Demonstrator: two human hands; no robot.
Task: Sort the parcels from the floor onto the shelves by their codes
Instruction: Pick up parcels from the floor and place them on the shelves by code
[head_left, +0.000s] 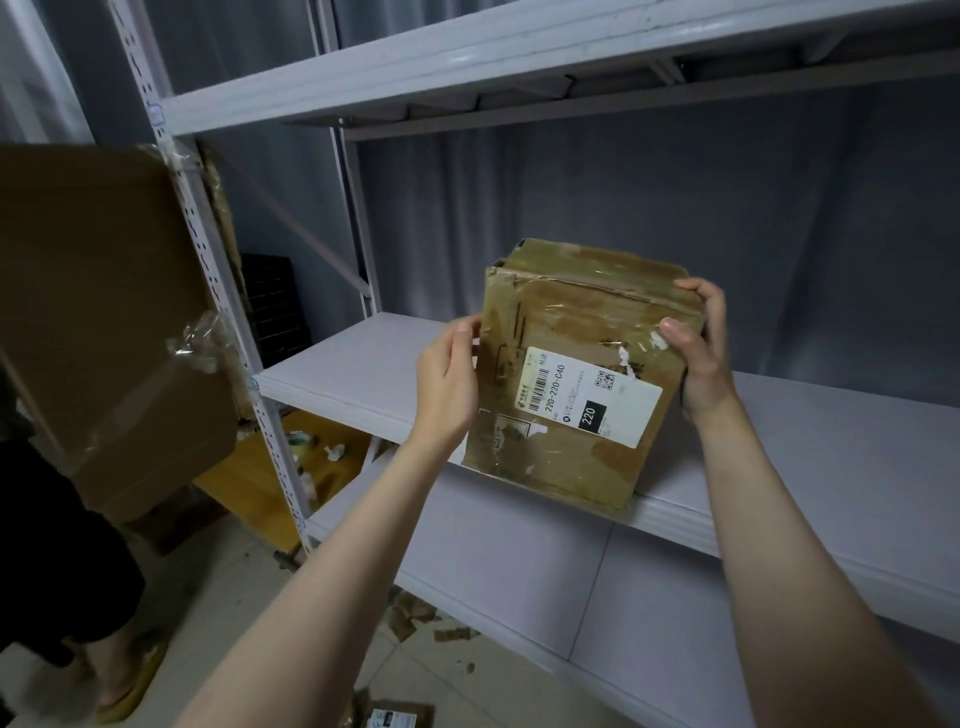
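- Parcel (566, 374) is upright and tilted, label (592, 395) facing the camera. Its lower edge is at the front edge of the middle shelf (831, 457); cannot tell if it rests there or hangs just above.
- Right hand (701, 348) grips the top right corner, thumb on the front, fingers (696, 288) curled over the top.
- Left hand (447, 379) holds the left side. Thumb is at the edge, the other fingers are hidden behind the parcel.
- Label reads 220-220-C40, with a big 220.
- Step, as I judge it: set the parcel on this shelf.
- Do it well: check the code against the shelf tag first; no tag is readable here.
- Slide it back from the front edge until the whole base is on the shelf.
- Leave the label facing out, then let go.
- Risk: the carton is worn and the tape is peeling, so support it from the sides and don't squeeze the corner.
- Another parcel (395, 717) lies on the floor below.
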